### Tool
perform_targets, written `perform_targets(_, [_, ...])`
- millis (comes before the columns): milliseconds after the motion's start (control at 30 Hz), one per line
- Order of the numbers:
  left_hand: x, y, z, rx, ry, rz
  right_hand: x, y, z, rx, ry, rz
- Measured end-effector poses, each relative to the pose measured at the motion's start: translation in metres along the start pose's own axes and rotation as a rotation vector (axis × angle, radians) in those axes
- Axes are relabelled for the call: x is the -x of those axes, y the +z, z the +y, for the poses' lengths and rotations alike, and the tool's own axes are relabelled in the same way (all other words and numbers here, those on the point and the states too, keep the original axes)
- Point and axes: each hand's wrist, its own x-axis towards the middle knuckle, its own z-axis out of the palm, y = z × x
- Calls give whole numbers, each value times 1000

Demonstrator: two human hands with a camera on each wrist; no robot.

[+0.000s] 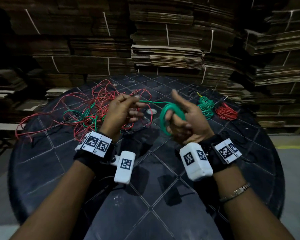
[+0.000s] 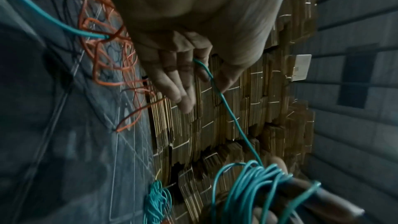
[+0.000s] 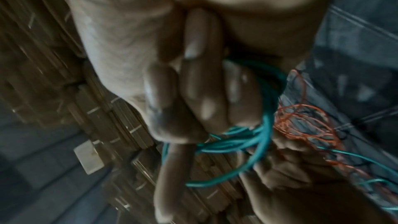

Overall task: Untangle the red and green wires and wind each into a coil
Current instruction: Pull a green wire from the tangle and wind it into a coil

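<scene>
Both forearms are bare, without sleeves. Each wrist wears a black strap (image 1: 87,157) carrying white blocks printed with black-and-white square fiducial markers (image 1: 96,143). A white rounded camera housing (image 1: 124,168) with one such marker hangs under the left wrist; a larger one (image 1: 195,163) sits at the right wrist. A thin metal link bracelet (image 1: 235,192) circles the right forearm.

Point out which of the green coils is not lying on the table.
The green coil looped around the right hand's fingers, held above the table. The other green bundle lies on the table beside the red coil.
</scene>
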Motion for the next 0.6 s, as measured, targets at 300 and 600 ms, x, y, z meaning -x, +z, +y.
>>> perform_targets(300, [19, 23, -7, -357, -213, -298, 16, -45, -31, -609, -551, 110])
perform_targets(600, [24, 28, -16, -445, -209, -400, -7, -64, -23, -165, -654, 627])
